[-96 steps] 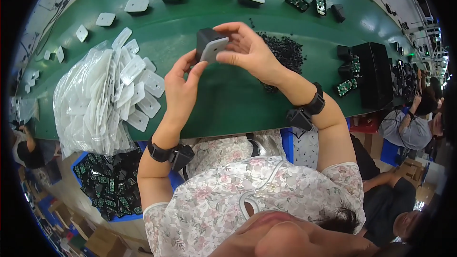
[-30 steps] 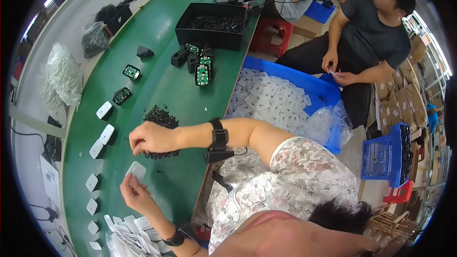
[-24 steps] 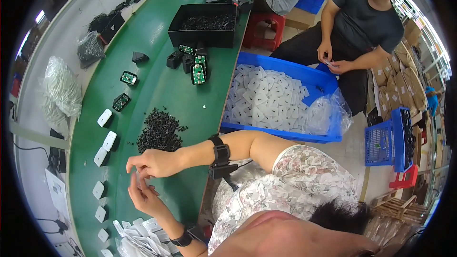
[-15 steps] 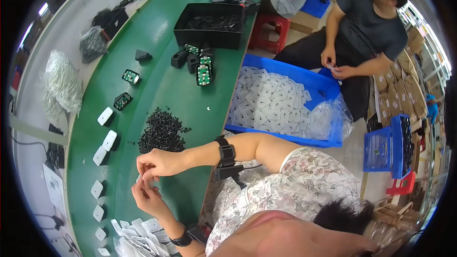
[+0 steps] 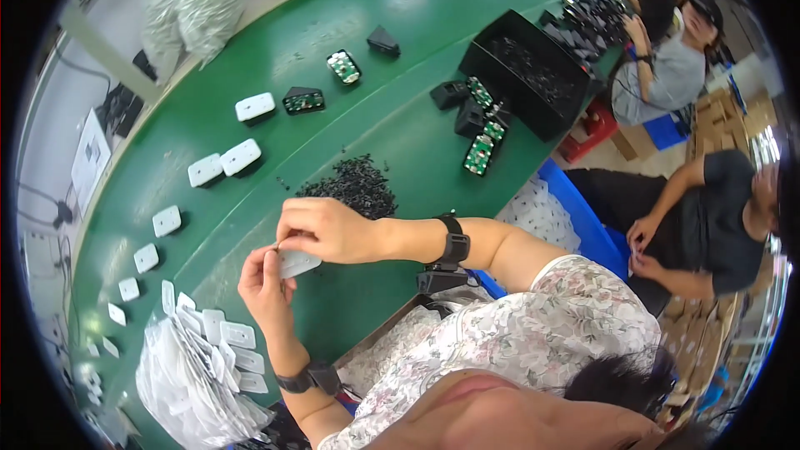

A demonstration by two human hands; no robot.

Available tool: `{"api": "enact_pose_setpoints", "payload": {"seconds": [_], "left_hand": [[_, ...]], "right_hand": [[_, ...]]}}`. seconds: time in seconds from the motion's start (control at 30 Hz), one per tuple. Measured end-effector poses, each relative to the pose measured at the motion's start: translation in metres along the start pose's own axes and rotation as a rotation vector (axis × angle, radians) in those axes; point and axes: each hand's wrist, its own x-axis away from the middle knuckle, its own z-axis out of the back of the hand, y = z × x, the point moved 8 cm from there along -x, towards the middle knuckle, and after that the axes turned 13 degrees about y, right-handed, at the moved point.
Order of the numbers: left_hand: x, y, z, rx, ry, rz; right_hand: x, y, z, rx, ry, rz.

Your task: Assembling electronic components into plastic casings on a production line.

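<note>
Your left hand is pinching a pale plate; your right hand, its grip unclear, is apparently working at the edge, likely needing steadiness next.

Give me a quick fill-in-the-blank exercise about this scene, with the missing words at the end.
1. The left hand holds a flat plate whose colour is ____.
2. The heap of tiny parts just past the right hand is coloured ____.
3. The bag of plates lies to the picture's ____ of the big open box.
4. The low stool is coloured ____.

Missing words: white; black; left; red.
</note>
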Motion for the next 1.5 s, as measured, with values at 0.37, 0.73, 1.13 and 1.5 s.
{"api": "enact_pose_setpoints", "payload": {"seconds": [0.37,0.73,1.13,1.5], "left_hand": [[0.0,0.003,0.008,0.159,0.021,-0.033],[0.012,-0.004,-0.004,0.222,-0.037,-0.064],[0.023,0.024,-0.007,-0.377,0.136,-0.731],[0.026,0.033,-0.017,-0.279,0.023,-0.668]], "right_hand": [[0.0,0.007,0.008,0.015,0.146,-0.222],[0.005,0.0,-0.01,0.222,0.021,-0.037],[0.011,0.017,-0.005,-0.108,0.039,-0.262],[0.006,0.01,0.02,0.076,0.201,-0.076]]}}
